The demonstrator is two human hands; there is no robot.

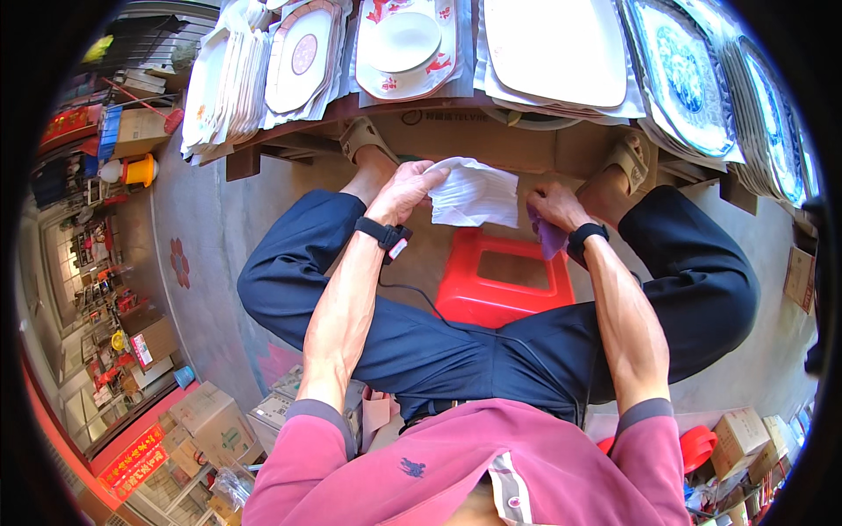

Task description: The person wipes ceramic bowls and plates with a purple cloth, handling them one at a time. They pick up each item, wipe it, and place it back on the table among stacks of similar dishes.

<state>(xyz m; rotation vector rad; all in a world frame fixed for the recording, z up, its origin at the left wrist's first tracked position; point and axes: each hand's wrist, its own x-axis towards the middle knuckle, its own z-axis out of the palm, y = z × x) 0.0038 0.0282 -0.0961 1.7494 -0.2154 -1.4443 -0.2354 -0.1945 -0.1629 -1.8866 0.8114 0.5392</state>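
My left hand [411,187] pinches the left edge of a thin, crinkled white sheet [477,197], which looks like packing paper or foam. It is held above the floor between my knees; whether it covers a dish cannot be told. My right hand [556,209], a short way to the right, has its fingers curled round a purple cloth [547,233] that hangs below them. Under both hands stands a red plastic stool [450,296] with an opening in its face. Beyond them is a row of stacked plates, among them a plain white rectangular plate [556,46].
A white bowl [404,43] rests on a red-patterned plate [368,79] at the table's edge. Blue-patterned plates [681,66] fill the right side. Under the table sits a cardboard box [487,141]. A black cable [421,289] crosses my lap. More cartons [214,421] stand behind me at left.
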